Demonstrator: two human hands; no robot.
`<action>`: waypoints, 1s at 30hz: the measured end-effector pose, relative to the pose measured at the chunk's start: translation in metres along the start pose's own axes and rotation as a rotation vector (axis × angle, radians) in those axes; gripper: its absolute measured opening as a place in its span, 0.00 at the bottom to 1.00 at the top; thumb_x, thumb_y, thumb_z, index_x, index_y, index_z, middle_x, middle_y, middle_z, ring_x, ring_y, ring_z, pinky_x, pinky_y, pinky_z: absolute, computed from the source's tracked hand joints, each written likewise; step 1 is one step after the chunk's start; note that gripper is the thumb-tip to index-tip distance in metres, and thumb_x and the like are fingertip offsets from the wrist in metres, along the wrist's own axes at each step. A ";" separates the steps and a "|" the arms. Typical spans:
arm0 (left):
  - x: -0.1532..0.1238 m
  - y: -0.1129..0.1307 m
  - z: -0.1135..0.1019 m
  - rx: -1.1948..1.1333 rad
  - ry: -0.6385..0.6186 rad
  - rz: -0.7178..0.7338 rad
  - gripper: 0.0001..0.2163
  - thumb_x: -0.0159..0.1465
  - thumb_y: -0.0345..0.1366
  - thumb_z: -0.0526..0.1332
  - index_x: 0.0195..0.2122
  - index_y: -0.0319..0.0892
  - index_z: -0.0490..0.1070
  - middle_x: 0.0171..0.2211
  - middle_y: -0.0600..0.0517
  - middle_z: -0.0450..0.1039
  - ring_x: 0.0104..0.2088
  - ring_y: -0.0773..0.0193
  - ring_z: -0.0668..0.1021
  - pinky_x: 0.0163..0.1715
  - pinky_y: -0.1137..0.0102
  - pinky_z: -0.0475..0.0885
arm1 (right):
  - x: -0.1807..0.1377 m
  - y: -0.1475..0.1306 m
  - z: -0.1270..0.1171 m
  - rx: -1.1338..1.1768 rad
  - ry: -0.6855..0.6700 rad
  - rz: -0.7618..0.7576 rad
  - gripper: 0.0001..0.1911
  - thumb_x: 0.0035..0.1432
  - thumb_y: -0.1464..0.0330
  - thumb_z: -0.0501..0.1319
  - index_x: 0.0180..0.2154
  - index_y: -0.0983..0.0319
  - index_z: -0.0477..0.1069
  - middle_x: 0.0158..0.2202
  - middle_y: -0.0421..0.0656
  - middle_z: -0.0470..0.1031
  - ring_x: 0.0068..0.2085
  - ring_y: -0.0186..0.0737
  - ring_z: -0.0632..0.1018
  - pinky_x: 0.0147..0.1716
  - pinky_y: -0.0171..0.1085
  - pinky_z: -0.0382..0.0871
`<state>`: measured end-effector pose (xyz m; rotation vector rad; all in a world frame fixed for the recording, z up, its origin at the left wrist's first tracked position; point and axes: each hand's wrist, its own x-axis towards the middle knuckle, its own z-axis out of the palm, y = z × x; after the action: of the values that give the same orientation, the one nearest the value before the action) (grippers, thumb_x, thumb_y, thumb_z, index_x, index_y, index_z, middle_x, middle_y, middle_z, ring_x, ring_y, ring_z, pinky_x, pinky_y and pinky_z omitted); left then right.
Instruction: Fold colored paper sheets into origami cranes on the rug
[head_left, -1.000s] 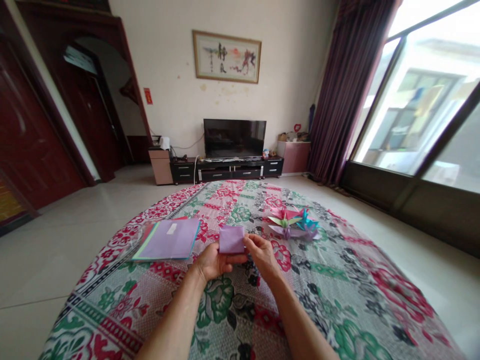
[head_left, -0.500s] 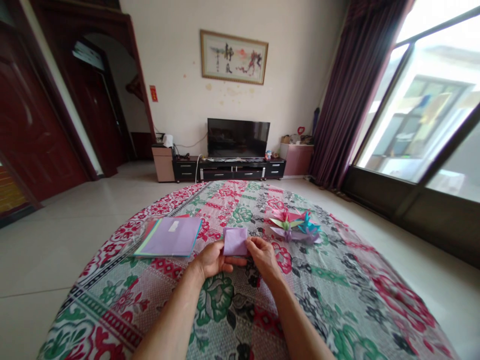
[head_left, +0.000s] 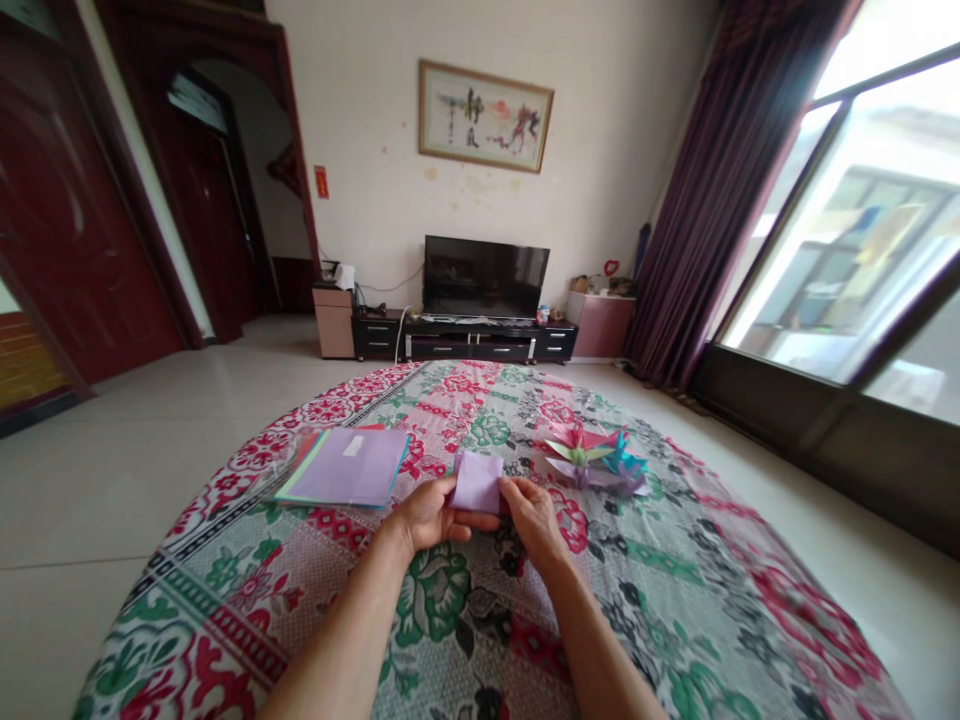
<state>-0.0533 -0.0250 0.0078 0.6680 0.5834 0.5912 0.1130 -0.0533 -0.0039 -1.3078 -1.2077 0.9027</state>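
A small square of folded purple paper (head_left: 478, 482) is held just above the table, in front of me. My left hand (head_left: 435, 515) grips its left side, the thumb on top and the fingers stretched beneath it. At the paper's right edge, the thumb and fingertips of my right hand (head_left: 529, 508) pinch it. Several folded paper cranes (head_left: 592, 458) in pink, green, blue and purple lie in a cluster to the right. Left of my hands rests a stack of coloured paper sheets (head_left: 356, 475), a purple one on top.
The round table wears a flowered tablecloth (head_left: 435, 600). Beyond it, a television (head_left: 486, 277) stands on a low black cabinet (head_left: 442, 345) under a framed picture (head_left: 486, 115). A purple curtain (head_left: 697, 200) hangs beside the window on the right.
The whole view has shifted and tilted slightly, so things sit a little further right. Both hands keep their hold on the folded purple paper, with little other visible movement.
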 end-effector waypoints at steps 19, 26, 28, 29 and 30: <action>-0.004 0.000 -0.007 0.088 -0.052 0.101 0.24 0.59 0.48 0.59 0.51 0.37 0.64 0.38 0.39 0.76 0.34 0.53 0.80 0.20 0.73 0.73 | -0.002 -0.003 0.002 -0.063 -0.004 -0.048 0.19 0.48 0.54 0.57 0.23 0.65 0.70 0.18 0.38 0.64 0.22 0.32 0.63 0.21 0.31 0.55; -0.009 0.005 0.001 0.032 -0.097 0.060 0.32 0.58 0.59 0.49 0.52 0.38 0.65 0.39 0.38 0.76 0.34 0.51 0.80 0.19 0.71 0.73 | -0.008 -0.013 0.000 -0.028 -0.019 -0.043 0.18 0.47 0.56 0.57 0.20 0.64 0.67 0.18 0.37 0.61 0.23 0.31 0.61 0.21 0.30 0.54; -0.010 0.005 0.002 0.025 -0.100 0.058 0.31 0.58 0.59 0.49 0.52 0.38 0.65 0.39 0.38 0.76 0.33 0.51 0.80 0.18 0.71 0.73 | -0.008 -0.013 -0.001 -0.006 -0.037 -0.039 0.17 0.48 0.56 0.57 0.20 0.65 0.67 0.18 0.37 0.61 0.23 0.31 0.61 0.22 0.30 0.54; -0.010 0.005 0.002 0.025 -0.094 0.054 0.31 0.59 0.58 0.49 0.53 0.38 0.65 0.39 0.38 0.76 0.33 0.51 0.80 0.18 0.71 0.73 | -0.007 -0.012 -0.001 0.006 -0.045 -0.036 0.17 0.48 0.56 0.57 0.21 0.65 0.68 0.18 0.37 0.62 0.23 0.31 0.61 0.22 0.30 0.54; -0.009 0.004 0.002 0.026 -0.084 0.048 0.30 0.59 0.57 0.49 0.53 0.38 0.64 0.39 0.38 0.76 0.33 0.51 0.80 0.18 0.71 0.73 | -0.007 -0.012 -0.001 0.017 -0.051 -0.033 0.17 0.47 0.56 0.57 0.21 0.65 0.68 0.18 0.37 0.62 0.23 0.31 0.62 0.22 0.30 0.54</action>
<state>-0.0595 -0.0287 0.0145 0.7300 0.4984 0.5977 0.1112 -0.0619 0.0068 -1.2545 -1.2551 0.9252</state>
